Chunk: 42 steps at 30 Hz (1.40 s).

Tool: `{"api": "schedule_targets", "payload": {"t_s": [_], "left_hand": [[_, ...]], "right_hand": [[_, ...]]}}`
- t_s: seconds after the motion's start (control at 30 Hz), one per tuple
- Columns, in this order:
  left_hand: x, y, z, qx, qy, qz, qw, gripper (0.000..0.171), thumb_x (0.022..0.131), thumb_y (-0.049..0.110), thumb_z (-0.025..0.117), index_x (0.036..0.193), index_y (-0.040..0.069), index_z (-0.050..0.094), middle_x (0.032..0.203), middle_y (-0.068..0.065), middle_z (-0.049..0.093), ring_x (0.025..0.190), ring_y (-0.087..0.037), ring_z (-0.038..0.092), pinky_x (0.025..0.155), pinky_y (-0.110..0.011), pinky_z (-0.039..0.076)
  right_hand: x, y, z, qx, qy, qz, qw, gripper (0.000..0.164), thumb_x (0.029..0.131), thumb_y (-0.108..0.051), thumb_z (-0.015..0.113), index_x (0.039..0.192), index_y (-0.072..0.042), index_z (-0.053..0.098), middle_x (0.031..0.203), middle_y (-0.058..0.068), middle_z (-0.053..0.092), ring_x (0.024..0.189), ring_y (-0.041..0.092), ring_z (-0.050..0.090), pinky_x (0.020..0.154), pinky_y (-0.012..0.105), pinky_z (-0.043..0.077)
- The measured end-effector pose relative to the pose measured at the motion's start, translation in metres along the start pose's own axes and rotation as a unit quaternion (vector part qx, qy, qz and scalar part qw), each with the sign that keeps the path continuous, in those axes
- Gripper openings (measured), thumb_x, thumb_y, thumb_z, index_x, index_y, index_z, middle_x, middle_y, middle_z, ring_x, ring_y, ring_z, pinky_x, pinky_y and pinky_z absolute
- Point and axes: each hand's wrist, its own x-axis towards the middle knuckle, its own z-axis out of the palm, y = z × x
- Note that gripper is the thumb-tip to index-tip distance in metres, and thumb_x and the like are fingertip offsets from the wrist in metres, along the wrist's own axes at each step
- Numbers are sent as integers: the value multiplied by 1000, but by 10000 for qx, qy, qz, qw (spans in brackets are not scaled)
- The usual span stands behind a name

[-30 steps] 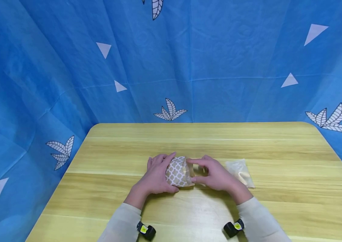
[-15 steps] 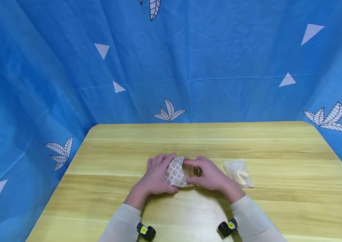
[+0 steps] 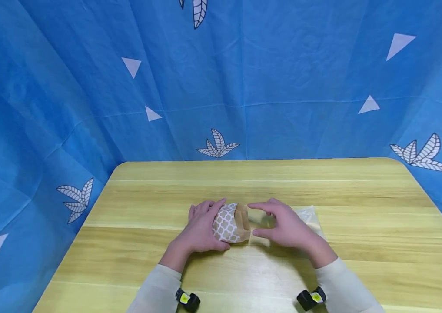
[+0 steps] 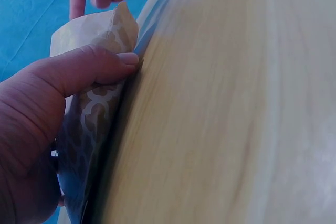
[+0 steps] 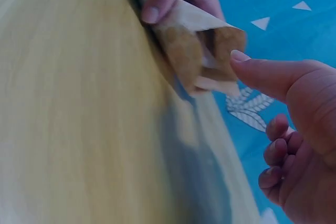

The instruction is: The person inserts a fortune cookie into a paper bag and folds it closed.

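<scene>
A small paper bag, brown with a white lattice pattern, lies on the wooden table. My left hand grips it from the left, the thumb along its near side and the other fingers on the far side. The bag's mouth gapes toward the right, showing plain brown paper inside; whatever it holds cannot be made out. Just right of that mouth is my right hand, thumb and forefinger spread apart, the other fingers loosely curled, nothing held.
Behind my right hand lies a clear plastic packet, partly covered by it. A blue curtain with white triangles and leaves hangs behind the table. Black wrist cameras sit on both wrists.
My right hand reached left, its fingers at the bag's mouth, then drew back to the right. The mouth now gapes wider. The left hand keeps its grip, nearly still.
</scene>
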Motion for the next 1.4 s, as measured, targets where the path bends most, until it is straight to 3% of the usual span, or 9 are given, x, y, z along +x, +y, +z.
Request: {"api": "schedule_targets", "payload": {"t_s": [0.13, 0.37, 0.47, 0.63, 0.7, 0.83, 0.97, 1.23, 1.4], "left_hand": [[0, 0, 0, -34, -6, 11, 10000, 125, 54, 50, 92, 158, 24, 29, 142, -7, 41, 135, -25, 33, 113, -61, 5], [-1, -2, -2, -40, -14, -53, 10000, 124, 55, 48, 93, 158, 25, 28, 143, -7, 40, 135, -26, 32, 114, -61, 5], [-3, -1, -4, -75, 30, -28, 10000, 124, 54, 47, 94, 158, 22, 30, 142, -7, 41, 135, -27, 33, 113, -62, 5], [-4, -1, -5, -93, 79, 38, 9999, 125, 54, 46, 94, 158, 20, 30, 141, -8, 42, 134, -27, 33, 112, -65, 5], [-3, -1, -5, -76, 73, 24, 9999, 125, 54, 46, 94, 158, 21, 30, 141, -8, 42, 134, -27, 33, 112, -64, 5], [-3, -2, -4, -59, 75, 17, 10000, 125, 54, 47, 93, 158, 21, 30, 141, -7, 42, 134, -26, 34, 112, -64, 4], [-2, -2, -3, -65, 60, 5, 10000, 125, 54, 47, 93, 158, 22, 30, 140, -6, 42, 133, -24, 34, 113, -63, 4], [-1, -2, -3, 5, 20, -53, 10000, 125, 54, 48, 93, 158, 24, 29, 140, -4, 42, 133, -22, 34, 113, -62, 4], [-1, -2, -2, 2, 33, -51, 10000, 125, 54, 48, 93, 158, 24, 29, 140, -4, 42, 133, -23, 33, 113, -62, 4]], "right_hand": [[-13, 4, -18, -183, 96, 98, 9997, 72, 76, -28, 88, 140, -17, 59, 106, 6, 59, 95, 28, 54, 82, 48, 49], [-41, 17, -50, -407, 304, 358, 9981, 75, 74, -35, 90, 141, -22, 58, 103, 5, 56, 97, 27, 51, 79, 46, 45], [-52, 24, -61, -448, 361, 505, 9971, 78, 72, -41, 90, 141, -24, 57, 111, 6, 58, 105, 29, 53, 82, 49, 46], [-68, 37, -74, -451, 424, 681, 9958, 85, 66, -39, 94, 141, -25, 57, 107, 6, 55, 107, 31, 51, 85, 54, 45], [-72, 43, -78, -423, 377, 689, 9960, 88, 65, -39, 95, 142, -23, 56, 104, 6, 53, 106, 32, 50, 85, 55, 44], [-79, 57, -81, -260, 254, 687, 9970, 94, 63, -38, 96, 145, -21, 53, 113, 10, 52, 111, 34, 48, 90, 59, 42], [-84, 64, -83, -177, 167, 713, 9972, 101, 61, -35, 97, 148, -17, 49, 122, 13, 50, 114, 32, 47, 92, 55, 40], [-87, 76, -82, -196, -1, 814, 9965, 113, 58, -36, 98, 153, -17, 40, 117, 12, 48, 99, 26, 43, 79, 40, 43], [-85, 81, -80, -130, -156, 842, 9962, 114, 60, -33, 97, 155, -17, 36, 112, 11, 48, 96, 26, 41, 76, 38, 42]]}}
